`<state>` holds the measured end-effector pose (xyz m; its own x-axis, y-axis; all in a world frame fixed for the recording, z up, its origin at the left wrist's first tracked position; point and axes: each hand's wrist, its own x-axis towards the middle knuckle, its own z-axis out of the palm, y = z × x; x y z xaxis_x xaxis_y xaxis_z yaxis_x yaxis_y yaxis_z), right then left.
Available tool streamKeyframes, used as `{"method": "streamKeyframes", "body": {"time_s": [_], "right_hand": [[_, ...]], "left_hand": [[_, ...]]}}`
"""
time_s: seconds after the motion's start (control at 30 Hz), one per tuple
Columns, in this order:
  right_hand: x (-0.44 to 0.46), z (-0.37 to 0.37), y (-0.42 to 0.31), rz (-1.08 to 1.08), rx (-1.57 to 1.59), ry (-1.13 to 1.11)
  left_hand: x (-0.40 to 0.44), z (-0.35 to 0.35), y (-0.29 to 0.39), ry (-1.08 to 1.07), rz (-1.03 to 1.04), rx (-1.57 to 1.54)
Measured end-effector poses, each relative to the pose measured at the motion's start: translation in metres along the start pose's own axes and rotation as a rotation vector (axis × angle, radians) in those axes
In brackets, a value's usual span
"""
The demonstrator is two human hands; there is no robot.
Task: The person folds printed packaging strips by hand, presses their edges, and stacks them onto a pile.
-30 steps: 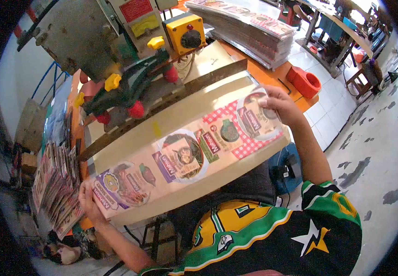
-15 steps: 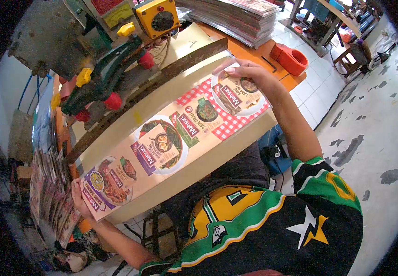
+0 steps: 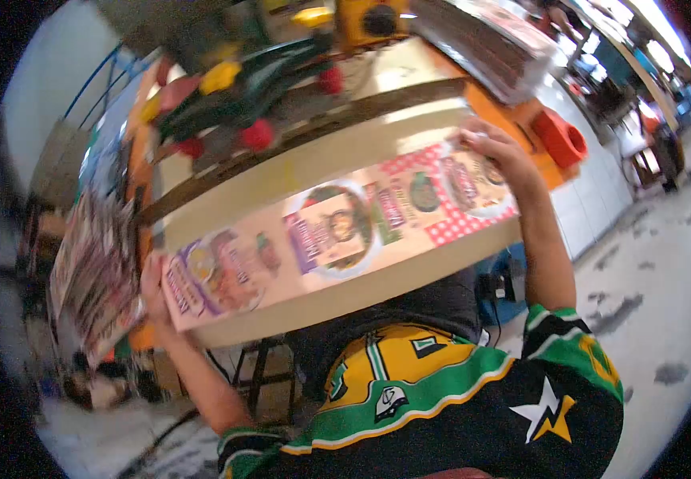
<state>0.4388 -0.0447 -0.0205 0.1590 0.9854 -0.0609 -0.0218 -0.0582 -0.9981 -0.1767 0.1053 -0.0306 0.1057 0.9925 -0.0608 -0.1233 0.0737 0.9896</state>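
A long printed strip (image 3: 333, 231) with food pictures and "Mahsun" lettering lies across a cream work surface (image 3: 385, 271). At its left end my left hand (image 3: 155, 291) grips the edge, fingers mostly hidden behind it. My right hand (image 3: 495, 150) closes on the upper corner of the right end, thumb on top. Beyond the strip runs a long dark metal bar (image 3: 306, 145). Above that bar stands a machine with dark green arms (image 3: 262, 88), red tips and yellow knobs. The picture is blurred by motion.
An orange-red ring-shaped holder (image 3: 559, 137) sits on the orange table edge at right. Behind it lies a tall stack of plastic-wrapped prints (image 3: 481, 48). Several bundled prints (image 3: 94, 279) hang at the left. A yellow box (image 3: 373, 17) stands at the back.
The view has turned and shifted, so the bench and strip appear farther right and more level. Both hands keep hold of the strip's ends.
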Motion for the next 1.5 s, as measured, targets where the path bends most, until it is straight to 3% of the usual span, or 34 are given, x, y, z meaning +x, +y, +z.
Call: {"method": "streamKeyframes", "body": {"time_s": [0.1,0.3,0.4,0.57,0.67,0.83,0.97,1.07,1.1,1.13,1.23,1.27,1.5], "right_hand": [[0.002,0.0,0.002,-0.016,0.001,0.04],[-0.01,0.014,-0.009,-0.052,-0.026,0.043],[-0.007,0.004,-0.009,-0.034,-0.061,0.043],[-0.013,0.012,-0.007,-0.003,0.078,0.113],[-0.016,0.002,-0.005,-0.064,-0.002,0.122],[-0.018,0.011,-0.009,-0.116,0.05,0.208],[-0.018,0.003,-0.017,-0.193,0.077,0.198],[-0.02,0.002,-0.031,-0.423,0.134,0.051],[-0.021,-0.003,-0.031,-0.423,0.132,0.063],[-0.022,-0.008,-0.031,-0.377,0.071,0.026],[-0.021,-0.015,-0.021,-0.309,-0.027,0.009],[-0.022,-0.013,-0.018,-0.296,-0.013,-0.018],[-0.024,-0.02,0.003,-0.198,-0.028,0.075]], "left_hand": [[-0.004,0.023,0.015,0.061,0.048,0.128],[-0.006,0.027,0.009,0.029,0.096,0.082],[-0.008,0.033,0.009,0.004,-0.004,-0.132],[-0.007,0.017,0.004,-0.048,-0.054,-0.161],[-0.009,0.017,0.001,-0.023,-0.031,-0.116],[-0.007,0.016,-0.005,-0.02,0.247,-0.16],[-0.004,0.015,0.002,-0.042,0.345,-0.146],[0.0,0.0,0.002,-0.123,0.39,-0.164],[-0.001,-0.002,0.001,-0.17,0.399,-0.245],[-0.007,-0.002,-0.002,-0.053,0.427,-0.147],[-0.018,-0.001,-0.012,-0.08,0.4,0.043],[-0.016,-0.017,-0.025,-0.047,0.28,-0.059],[-0.023,-0.003,-0.035,0.025,0.378,0.047]]}}
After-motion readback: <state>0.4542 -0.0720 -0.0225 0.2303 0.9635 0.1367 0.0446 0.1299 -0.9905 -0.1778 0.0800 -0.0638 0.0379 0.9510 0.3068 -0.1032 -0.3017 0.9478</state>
